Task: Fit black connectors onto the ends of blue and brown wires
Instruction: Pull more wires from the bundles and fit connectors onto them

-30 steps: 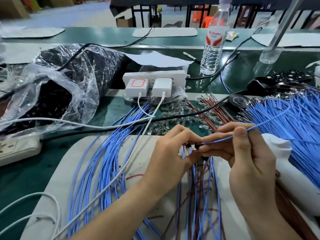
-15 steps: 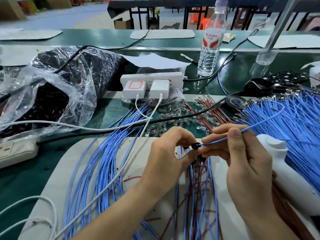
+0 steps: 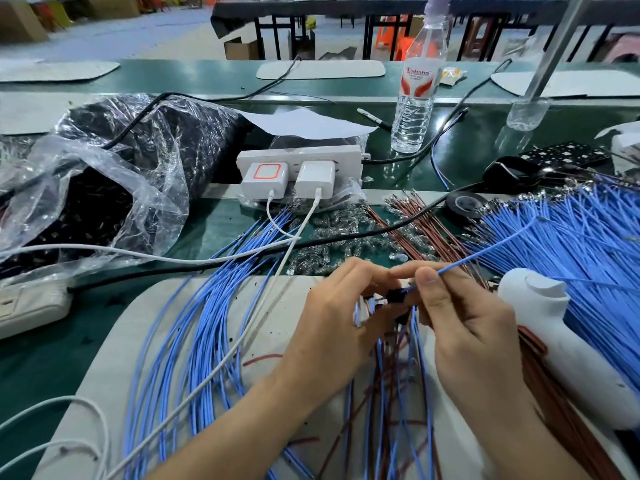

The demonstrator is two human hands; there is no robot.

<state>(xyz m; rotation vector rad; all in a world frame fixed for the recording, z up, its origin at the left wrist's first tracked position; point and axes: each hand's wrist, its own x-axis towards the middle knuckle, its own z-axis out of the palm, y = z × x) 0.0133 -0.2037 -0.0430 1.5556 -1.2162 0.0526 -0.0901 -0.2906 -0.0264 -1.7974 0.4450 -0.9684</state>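
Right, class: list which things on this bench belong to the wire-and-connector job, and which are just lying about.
In the job: left hand pinching black connector; right hand pinching blue wire; brown wires; blue wire pile.
Lying about: water bottle; power strip; pen; white cable.

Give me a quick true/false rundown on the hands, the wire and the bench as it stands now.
1. The right hand pinches a blue wire. True.
2. The left hand is open and empty. False: its fingers curl round the black connector at the wire's end.
3. Two white chargers sit in the power strip. True.
4. The water bottle lies on its side. False: it stands upright beyond the power strip.
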